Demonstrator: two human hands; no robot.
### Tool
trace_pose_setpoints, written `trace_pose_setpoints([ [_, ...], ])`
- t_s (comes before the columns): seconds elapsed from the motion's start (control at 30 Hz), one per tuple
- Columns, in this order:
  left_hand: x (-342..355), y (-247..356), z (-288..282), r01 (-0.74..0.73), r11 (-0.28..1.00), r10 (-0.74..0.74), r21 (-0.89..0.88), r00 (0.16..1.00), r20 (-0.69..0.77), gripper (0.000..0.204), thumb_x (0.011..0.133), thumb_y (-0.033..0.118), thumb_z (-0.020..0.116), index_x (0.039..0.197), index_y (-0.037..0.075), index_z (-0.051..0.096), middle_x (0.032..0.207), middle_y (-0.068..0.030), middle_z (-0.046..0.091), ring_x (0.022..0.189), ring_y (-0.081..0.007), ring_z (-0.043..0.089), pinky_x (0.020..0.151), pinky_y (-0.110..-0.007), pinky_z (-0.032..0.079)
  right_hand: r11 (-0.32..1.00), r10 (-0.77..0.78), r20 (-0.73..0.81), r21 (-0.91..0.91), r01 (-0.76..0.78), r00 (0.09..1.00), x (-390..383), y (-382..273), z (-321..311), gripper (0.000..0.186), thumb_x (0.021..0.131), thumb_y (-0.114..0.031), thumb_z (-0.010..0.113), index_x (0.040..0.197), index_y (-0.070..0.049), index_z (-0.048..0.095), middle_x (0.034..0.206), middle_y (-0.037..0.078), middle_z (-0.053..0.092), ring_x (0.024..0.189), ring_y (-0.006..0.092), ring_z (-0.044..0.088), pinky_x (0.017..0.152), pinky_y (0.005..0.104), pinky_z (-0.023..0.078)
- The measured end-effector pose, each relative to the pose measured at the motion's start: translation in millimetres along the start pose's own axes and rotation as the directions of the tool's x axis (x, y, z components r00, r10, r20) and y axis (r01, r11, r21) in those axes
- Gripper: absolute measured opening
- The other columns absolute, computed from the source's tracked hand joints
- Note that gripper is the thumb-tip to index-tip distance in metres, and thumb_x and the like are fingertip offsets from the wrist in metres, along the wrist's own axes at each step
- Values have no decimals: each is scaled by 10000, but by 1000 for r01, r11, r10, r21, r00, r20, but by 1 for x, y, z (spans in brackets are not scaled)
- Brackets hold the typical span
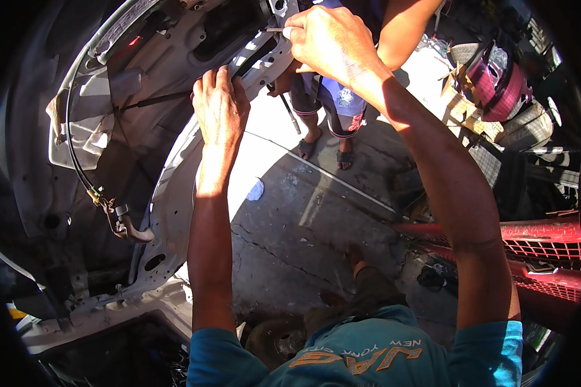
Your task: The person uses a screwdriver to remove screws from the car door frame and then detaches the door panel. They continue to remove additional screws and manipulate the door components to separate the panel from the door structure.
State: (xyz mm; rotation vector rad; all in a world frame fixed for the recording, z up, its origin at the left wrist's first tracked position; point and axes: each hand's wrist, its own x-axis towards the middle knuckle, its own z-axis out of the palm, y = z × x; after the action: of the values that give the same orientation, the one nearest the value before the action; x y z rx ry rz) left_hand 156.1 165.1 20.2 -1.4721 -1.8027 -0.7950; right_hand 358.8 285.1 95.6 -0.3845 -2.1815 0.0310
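A pale car body panel (174, 213) with a curved edge, holes and a cable (77, 148) fills the left side. The fingers of my left hand (219, 106) are curled over the panel's upper right edge. My right hand (329, 45), higher up, pinches a small thin piece (276, 29) against the panel's top; I cannot make out what it is. A dark thin rod (135, 103) crosses the panel behind my left hand. What lies under the fingers of both hands is partly hidden.
Another person's arm (403, 32) and sandalled feet (306, 145) are beyond my right hand. Red bumper-like parts with mesh (542, 238) lie at the right, below piled parts with a purple panel (497, 84). Cracked concrete floor (277, 232) lies below.
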Motion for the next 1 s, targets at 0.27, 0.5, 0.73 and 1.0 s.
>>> trace_pose_setpoints([
  [0.27,-17,63,4,326,757,-225,-567,944,243,256,919,234,735,1029,4,752,912,-164,737,653,-204,683,638,-341,540,937,96,253,-350,-2,963,12,-9,-6,181,819,-222,649,747,-64,703,668,146,668,605,303,690,562,413,557],
  [0.5,24,114,34,584,-511,-233,-631,613,755,276,1041,268,554,1057,24,682,938,-68,712,803,-158,671,747,-331,570,368,-421,-546,627,686,724,13,64,44,155,857,-157,686,766,-34,708,685,112,666,617,241,677,563,358,550],
  [0.73,35,122,53,222,-799,-236,-558,739,631,319,1099,314,452,1099,50,631,941,-45,691,828,-142,683,770,-338,588,578,84,20,814,-65,996,-8,23,16,50,878,-30,720,920,-4,722,878,94,704,777,168,687,678,308,569],
  [1.0,8,111,34,458,-321,-424,-829,713,558,225,1039,156,565,1097,-34,671,924,-105,743,790,-163,717,768,-300,578,981,-189,83,70,183,979,7,9,-7,260,807,-232,782,996,-62,731,914,97,718,801,244,691,717,347,566],
])
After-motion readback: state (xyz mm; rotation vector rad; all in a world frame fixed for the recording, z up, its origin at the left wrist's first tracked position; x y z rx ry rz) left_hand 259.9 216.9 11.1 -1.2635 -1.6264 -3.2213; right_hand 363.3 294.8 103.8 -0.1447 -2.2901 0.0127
